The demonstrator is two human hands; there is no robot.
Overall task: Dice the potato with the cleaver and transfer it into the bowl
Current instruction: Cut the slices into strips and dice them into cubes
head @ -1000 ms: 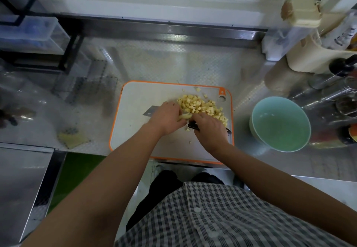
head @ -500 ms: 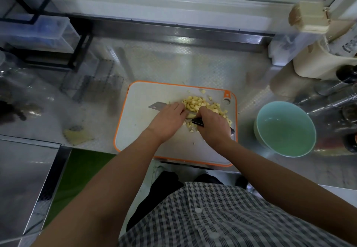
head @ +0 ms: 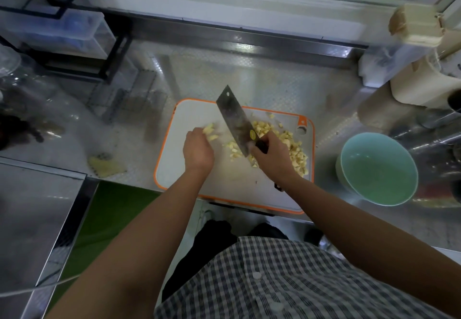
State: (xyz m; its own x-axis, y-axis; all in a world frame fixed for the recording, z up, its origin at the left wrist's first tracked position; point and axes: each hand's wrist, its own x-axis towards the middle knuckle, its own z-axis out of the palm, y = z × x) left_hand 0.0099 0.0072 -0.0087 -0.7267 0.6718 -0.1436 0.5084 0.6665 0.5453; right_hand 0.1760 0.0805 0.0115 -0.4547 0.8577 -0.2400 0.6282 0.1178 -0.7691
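Potato [head: 294, 149] mostly diced, heaped beyond the fingers of the right hand [head: 270, 156], which grip the cleaver [head: 235, 119]. Left hand [head: 198, 151] fingertips at stray pieces [head: 210, 131], grip unclear. Bowl [head: 379, 169] empty: transfer outstanding.

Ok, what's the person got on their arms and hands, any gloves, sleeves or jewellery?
No gloves: the left hand and right hand are bare, and both forearms are uncovered all the way to the frame edge, so no sleeve shows. No watch, ring or bracelet is visible. The only upper clothing in view is a checked shirt, dark and white, with pale buttons.
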